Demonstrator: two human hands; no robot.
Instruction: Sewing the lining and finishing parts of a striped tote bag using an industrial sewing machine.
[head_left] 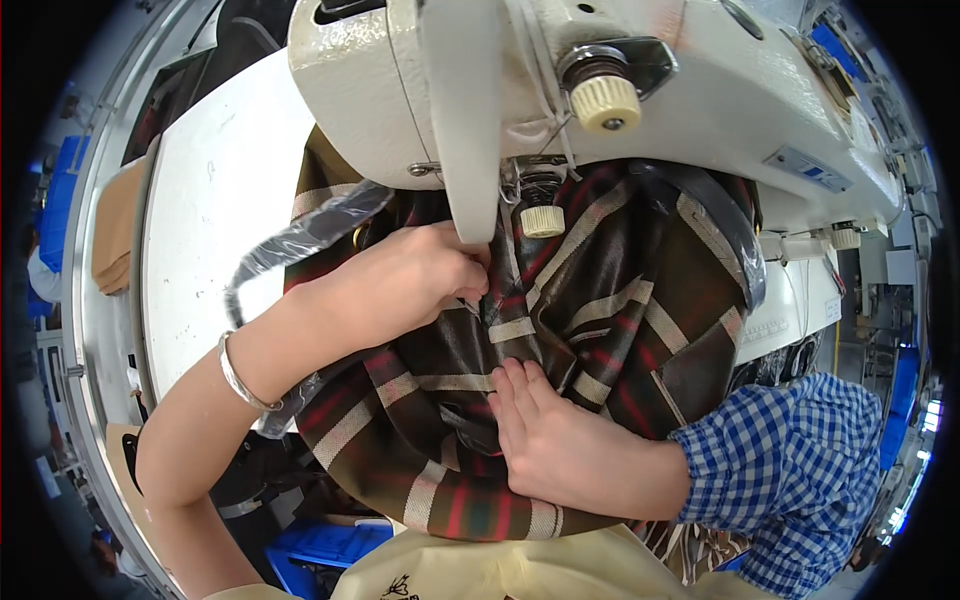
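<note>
A dark plaid bag point(470, 515) with red and beige stripes lies bunched under the head of a white sewing machine point(700, 95). Its dark straps, wrapped in clear plastic, stick out at the left point(300, 240) and right point(735, 235). My left hand point(430, 275), a silver bangle on its wrist, is closed in a pinch on the bag's material just below the machine head. My right hand point(560, 440) rests on the bag nearer to me, fingers stretched out together. The machine's needle area is partly hidden behind a pale lever-like part point(462, 120).
A white worktable point(215, 195) extends to the left, with brown pieces point(120, 230) beside its edge. Cream tension knobs point(605, 105) protrude from the machine. A blue bin point(325, 545) sits below the bag, near my lap.
</note>
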